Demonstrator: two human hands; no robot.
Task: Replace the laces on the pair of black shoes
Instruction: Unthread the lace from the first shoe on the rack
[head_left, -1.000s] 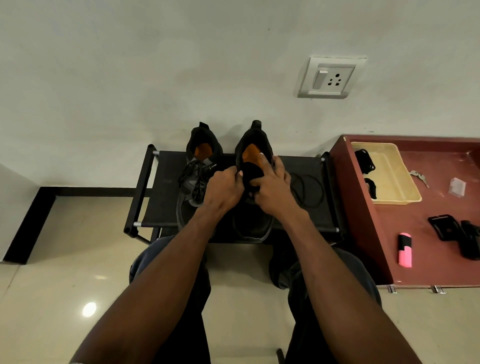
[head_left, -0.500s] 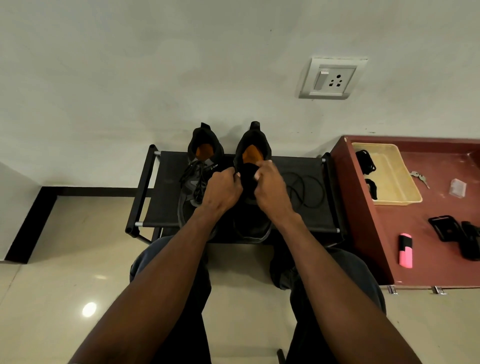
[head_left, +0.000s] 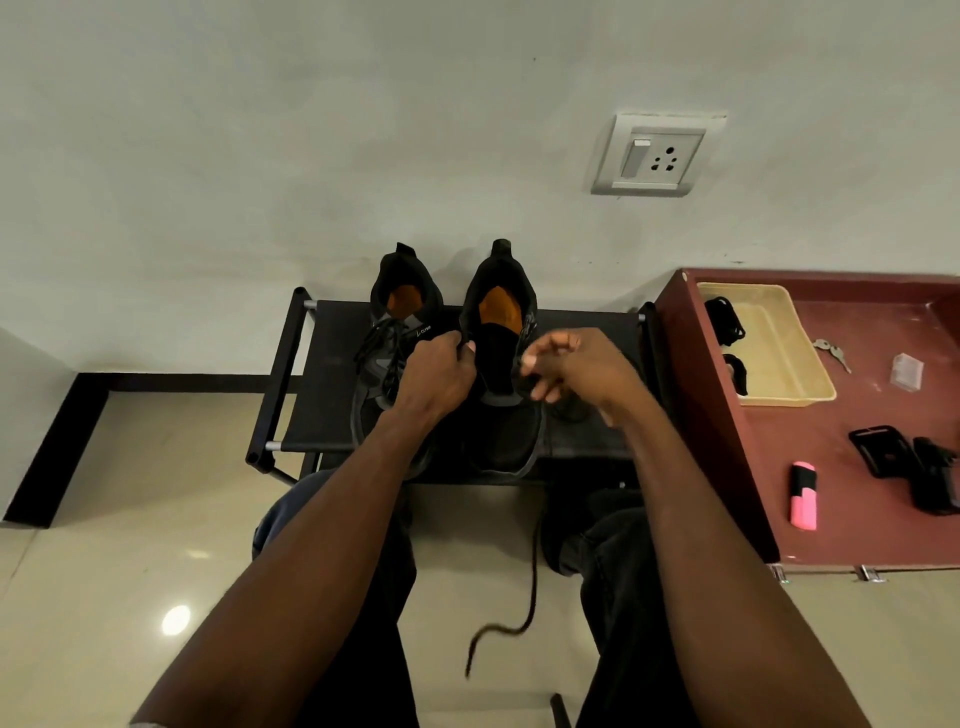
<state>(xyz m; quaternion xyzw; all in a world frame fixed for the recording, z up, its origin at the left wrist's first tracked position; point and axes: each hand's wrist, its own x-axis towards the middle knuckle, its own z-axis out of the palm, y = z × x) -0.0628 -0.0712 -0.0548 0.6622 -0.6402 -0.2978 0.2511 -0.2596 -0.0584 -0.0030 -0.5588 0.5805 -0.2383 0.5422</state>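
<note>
Two black shoes with orange insoles stand side by side on a low black rack (head_left: 332, 415), heels toward the wall. The left shoe (head_left: 400, 332) carries tangled black laces. My left hand (head_left: 439, 374) grips the left side of the right shoe (head_left: 501, 364), whose tongue lies bare. My right hand (head_left: 576, 371) pinches a black lace (head_left: 532, 582) at the shoe's right edge. That lace hangs down past the rack, and its free end curls above the floor between my knees.
A dark red table (head_left: 852, 467) stands to the right, holding a yellow tray (head_left: 779, 353) with black laces, keys (head_left: 831, 351), a pink highlighter (head_left: 804, 496) and black items (head_left: 904, 462). A wall socket (head_left: 657, 156) sits above. Glossy beige floor lies below.
My right hand has moved from the shoe's tongue to its right side, drawing a lace out. The lace now hangs loose below the rack. My left hand stays on the shoe.
</note>
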